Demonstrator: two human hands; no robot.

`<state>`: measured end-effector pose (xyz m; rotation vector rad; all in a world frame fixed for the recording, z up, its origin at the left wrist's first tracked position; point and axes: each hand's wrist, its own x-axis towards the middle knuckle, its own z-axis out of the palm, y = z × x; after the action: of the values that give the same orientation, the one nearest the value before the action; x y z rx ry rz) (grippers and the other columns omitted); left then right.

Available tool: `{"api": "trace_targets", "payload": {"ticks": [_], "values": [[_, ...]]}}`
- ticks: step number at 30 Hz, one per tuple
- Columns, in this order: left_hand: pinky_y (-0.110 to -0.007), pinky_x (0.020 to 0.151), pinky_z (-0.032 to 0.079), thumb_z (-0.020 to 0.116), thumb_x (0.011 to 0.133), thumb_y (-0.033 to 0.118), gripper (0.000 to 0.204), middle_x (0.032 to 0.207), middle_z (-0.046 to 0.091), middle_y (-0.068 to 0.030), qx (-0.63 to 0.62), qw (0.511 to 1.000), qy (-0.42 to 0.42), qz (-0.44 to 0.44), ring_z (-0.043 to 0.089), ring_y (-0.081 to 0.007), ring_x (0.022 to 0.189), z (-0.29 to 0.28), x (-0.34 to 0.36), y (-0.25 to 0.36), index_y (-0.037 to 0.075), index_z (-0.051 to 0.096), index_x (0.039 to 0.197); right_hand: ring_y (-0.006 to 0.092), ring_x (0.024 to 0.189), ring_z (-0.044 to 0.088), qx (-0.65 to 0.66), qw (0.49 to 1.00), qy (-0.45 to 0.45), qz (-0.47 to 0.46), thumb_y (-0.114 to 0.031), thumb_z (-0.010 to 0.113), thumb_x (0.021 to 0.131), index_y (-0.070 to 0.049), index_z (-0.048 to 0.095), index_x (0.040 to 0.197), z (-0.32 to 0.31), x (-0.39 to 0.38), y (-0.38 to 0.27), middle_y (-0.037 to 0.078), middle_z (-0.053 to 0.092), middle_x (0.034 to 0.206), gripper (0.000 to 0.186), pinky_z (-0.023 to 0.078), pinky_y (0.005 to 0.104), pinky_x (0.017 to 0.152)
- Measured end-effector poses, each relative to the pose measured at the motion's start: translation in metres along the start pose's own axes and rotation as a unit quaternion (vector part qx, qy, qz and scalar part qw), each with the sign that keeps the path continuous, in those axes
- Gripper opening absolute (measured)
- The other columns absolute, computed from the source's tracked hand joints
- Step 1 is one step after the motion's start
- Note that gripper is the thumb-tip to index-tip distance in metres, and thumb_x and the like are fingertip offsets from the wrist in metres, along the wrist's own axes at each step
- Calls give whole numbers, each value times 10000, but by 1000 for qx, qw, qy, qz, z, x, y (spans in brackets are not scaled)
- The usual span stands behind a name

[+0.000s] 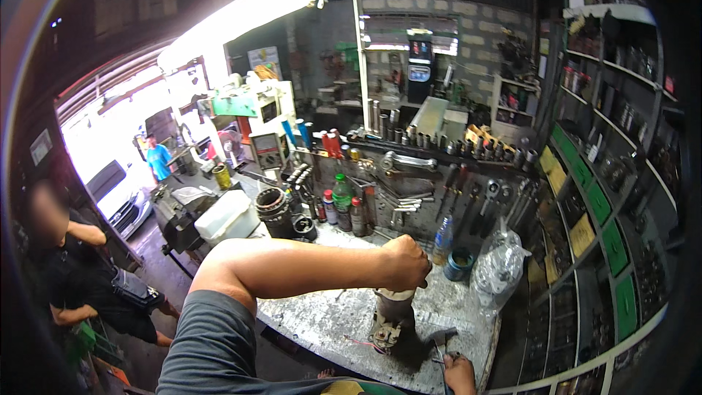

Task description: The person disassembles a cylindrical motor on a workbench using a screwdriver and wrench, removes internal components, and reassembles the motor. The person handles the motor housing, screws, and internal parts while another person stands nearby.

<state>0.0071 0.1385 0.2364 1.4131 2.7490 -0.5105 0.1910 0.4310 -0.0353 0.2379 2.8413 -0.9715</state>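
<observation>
My left forearm crosses the bench, and my left hand (pixel 406 260) is closed just over the top of an upright cylindrical metal motor (pixel 391 311); what its fingers grip is hidden. The motor has a fitting and a thin red wire near its base and stands on the scuffed metal worktop (pixel 307 314). At the bench's right front, my right hand (pixel 458 369) is closed on the handle of what looks like a hammer (pixel 442 340), its dark head lying to the right of the motor.
Behind are bottles (pixel 342 205), a blue can (pixel 457 263), a bagged part (pixel 497 271), a white container (pixel 227 216) and wall-hung wrenches (pixel 409 162). Shelving (pixel 614 175) lines the right. A person (pixel 88 285) stands at left; another (pixel 157 157) is by the doorway.
</observation>
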Motion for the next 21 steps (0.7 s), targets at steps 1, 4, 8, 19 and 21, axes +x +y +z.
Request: {"api": "trace_targets", "payload": {"ticks": [1,4,8,19,21], "values": [[-462,807,611,623,1060,479,422,1016,826,-98,-6,1000,13,4,796,-292,1011,1,-1,-1,115,832,1015,552,1017,701,29,1000,-5,-1,-301,585,1107,32,759,1157,0,-1,1,316,760,1049,379,559,572,902],[-480,829,612,602,1071,449,429,1014,822,-131,-29,999,20,15,794,-321,1010,4,1,-3,88,827,1013,554,1032,693,59,998,-1,-26,-319,556,1122,37,752,1150,-2,-4,4,339,745,1059,408,555,570,894],[-509,720,603,591,1082,468,465,805,780,-144,-73,997,33,-24,781,-366,803,11,0,-3,83,793,919,560,1043,686,70,996,39,-40,-354,531,1134,38,746,1148,1,-6,9,352,737,1052,447,547,583,885],[-497,790,613,569,1094,483,469,971,781,-170,-76,997,2,-29,780,-366,945,13,-3,-6,68,766,1000,553,867,695,-36,984,175,-12,-469,516,1130,-1,721,940,51,8,38,318,736,901,545,543,635,784],[-494,794,614,571,1100,481,473,972,793,-167,-47,999,20,-18,788,-347,961,9,-10,-4,67,780,1007,550,853,696,-39,984,176,8,-480,509,1130,-9,718,921,56,10,40,311,740,908,556,541,638,777]]}}
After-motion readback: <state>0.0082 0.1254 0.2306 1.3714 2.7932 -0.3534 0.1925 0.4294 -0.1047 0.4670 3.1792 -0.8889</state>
